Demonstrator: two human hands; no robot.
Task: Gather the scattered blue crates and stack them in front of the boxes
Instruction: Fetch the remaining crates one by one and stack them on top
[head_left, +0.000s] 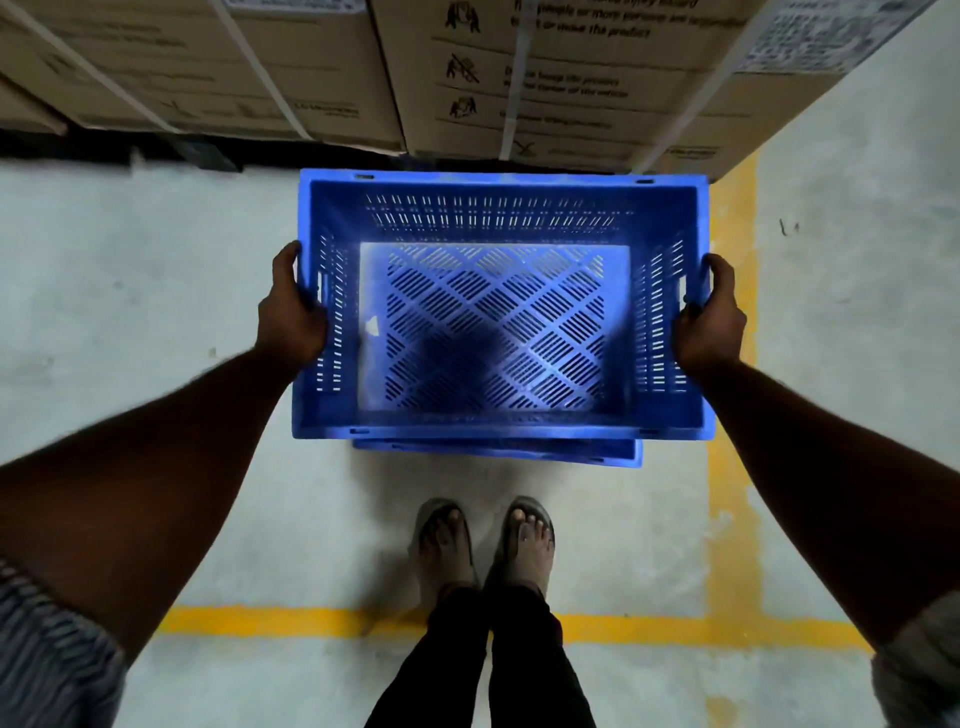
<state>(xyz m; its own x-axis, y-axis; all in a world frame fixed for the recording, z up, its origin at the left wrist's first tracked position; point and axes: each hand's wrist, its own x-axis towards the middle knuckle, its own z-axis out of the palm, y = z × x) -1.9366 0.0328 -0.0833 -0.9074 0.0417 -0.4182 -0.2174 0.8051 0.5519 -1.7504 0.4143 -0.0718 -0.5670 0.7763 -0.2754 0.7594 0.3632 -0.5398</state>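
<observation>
An empty blue slotted crate (498, 208) fills the middle of the head view, just in front of the cardboard boxes (571, 78). My left hand (291, 317) grips the handle slot in its left wall, and my right hand (711, 317) grips the right wall the same way. Under it, the rim of a second blue crate (498, 453) shows at the near edge; whether the two touch I cannot tell.
Strapped cardboard boxes (208, 67) line the far side on a dark pallet base. Yellow floor lines run along the right (732, 364) and across near my sandalled feet (483, 545). Grey concrete floor (130, 260) lies left and right of the crates.
</observation>
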